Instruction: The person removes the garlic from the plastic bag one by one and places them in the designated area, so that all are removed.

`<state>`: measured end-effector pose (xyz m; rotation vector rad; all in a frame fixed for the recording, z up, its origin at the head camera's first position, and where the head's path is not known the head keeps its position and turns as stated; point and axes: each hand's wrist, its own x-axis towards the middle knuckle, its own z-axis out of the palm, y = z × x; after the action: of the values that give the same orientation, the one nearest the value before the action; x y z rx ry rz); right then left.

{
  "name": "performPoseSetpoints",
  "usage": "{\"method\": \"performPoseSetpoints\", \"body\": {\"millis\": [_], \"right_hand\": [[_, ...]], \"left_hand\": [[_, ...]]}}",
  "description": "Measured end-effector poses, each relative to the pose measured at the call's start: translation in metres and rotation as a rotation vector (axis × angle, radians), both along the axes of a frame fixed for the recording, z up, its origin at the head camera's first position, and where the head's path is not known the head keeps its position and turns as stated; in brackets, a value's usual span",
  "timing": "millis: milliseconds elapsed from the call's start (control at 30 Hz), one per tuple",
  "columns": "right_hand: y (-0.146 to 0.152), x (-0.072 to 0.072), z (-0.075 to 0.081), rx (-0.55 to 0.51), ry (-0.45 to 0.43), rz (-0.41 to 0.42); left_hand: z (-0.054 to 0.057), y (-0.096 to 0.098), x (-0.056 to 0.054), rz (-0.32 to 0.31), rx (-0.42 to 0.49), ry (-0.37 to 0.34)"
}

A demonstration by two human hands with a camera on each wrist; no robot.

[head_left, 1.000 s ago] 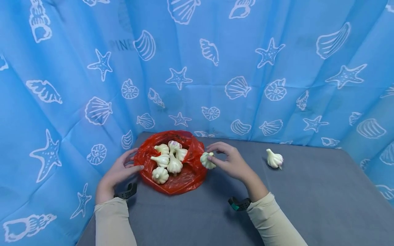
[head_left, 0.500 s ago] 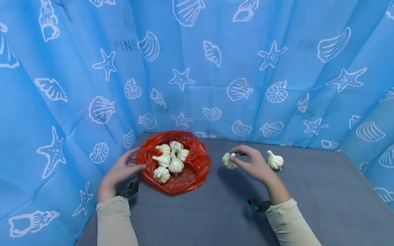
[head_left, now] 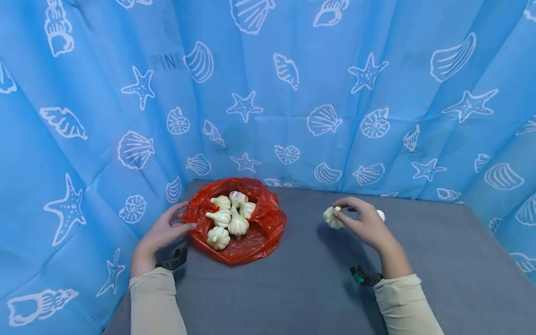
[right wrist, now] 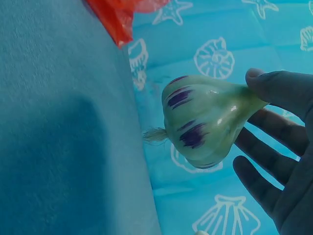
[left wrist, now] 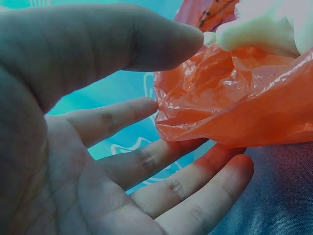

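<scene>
My right hand (head_left: 364, 222) pinches a garlic bulb (right wrist: 203, 120) by its stem, above the grey cloth; purple streaks and a root tuft show on it in the right wrist view. At the left, a red plastic bag (head_left: 251, 246) lies with its mouth spread wide. Several pale garlic bulbs (head_left: 237, 224) sit inside it. My left hand (head_left: 161, 235) is at the bag's left rim, thumb and fingers extended. In the left wrist view its fingertips (left wrist: 239, 166) reach under the bag's edge. Another garlic bulb (head_left: 381, 215) is mostly hidden behind my right hand.
A grey cloth (head_left: 268, 298) covers the table. Blue curtain (head_left: 268, 93) with white shell and starfish prints hangs along the back and left side. Dark wrist bands (head_left: 366, 277) are worn on both wrists.
My right hand has carried the garlic bulb rightward from the bag's right edge, now partly covering the loose bulb. The bag's right side has spread outward slightly. My left hand stays at the rim.
</scene>
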<state>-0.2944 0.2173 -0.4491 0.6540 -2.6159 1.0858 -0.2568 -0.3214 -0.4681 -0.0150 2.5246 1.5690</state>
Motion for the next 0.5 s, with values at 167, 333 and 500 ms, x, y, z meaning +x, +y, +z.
{"method": "performPoseSetpoints", "body": {"millis": [167,333,500], "right_hand": [[0.009,-0.004,0.0,0.005,-0.007,-0.016],[0.017,-0.007,-0.001,0.019,-0.011,-0.04],[0.026,-0.008,-0.004,0.05,-0.036,-0.073]], "left_hand": [[0.001,-0.001,-0.001,-0.003,-0.007,0.003],[0.003,0.0,0.0,-0.009,-0.011,0.009],[0.005,0.002,0.0,-0.013,-0.012,0.018]]}}
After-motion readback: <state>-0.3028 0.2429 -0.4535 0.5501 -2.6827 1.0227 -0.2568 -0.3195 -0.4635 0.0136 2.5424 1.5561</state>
